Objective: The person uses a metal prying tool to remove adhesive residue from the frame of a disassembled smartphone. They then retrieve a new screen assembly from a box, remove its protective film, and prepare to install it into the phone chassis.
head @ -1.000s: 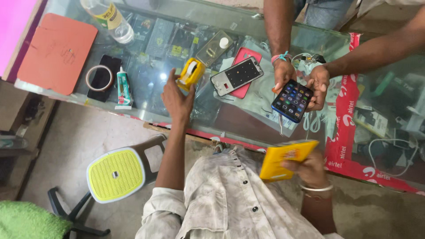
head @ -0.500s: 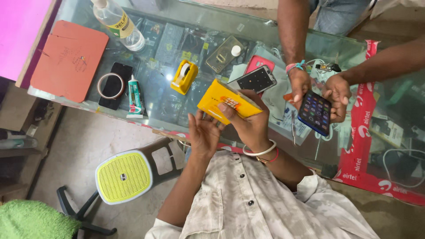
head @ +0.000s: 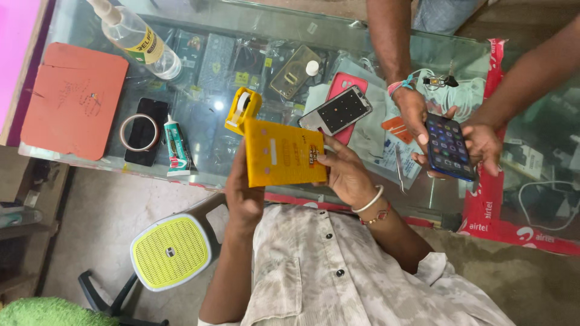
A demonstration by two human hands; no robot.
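Both of the person's hands hold a flat yellow rectangular packet (head: 283,153), matte card or plastic with small printed patches, raised just above the near edge of the glass counter (head: 338,36). One hand (head: 244,196), on the picture's left, is closed on the packet's lower left edge with its thumb behind; the other hand (head: 345,175), wearing a white bangle and a beaded bracelet, grips the right edge with fingers curled over the face. The view is inverted, so it cannot be told for certain which hand is left and which is right. Just beyond the packet on the glass stands a yellow tape dispenser (head: 243,108), moulded plastic with a white roll. Beside it lies a phone frame (head: 336,111), a flat dark panel with a dotted face. Further along the counter lie a white and green tube (head: 175,145), a ring of brown tape (head: 138,131) on a dark slab, a rust-coloured rubbery mat (head: 74,99) and a clear plastic bottle (head: 136,39). Across the counter another person's two hands hold a smartphone (head: 448,147) with a glossy lit screen. Below the counter stands a stool (head: 170,252) with a perforated yellow seat.
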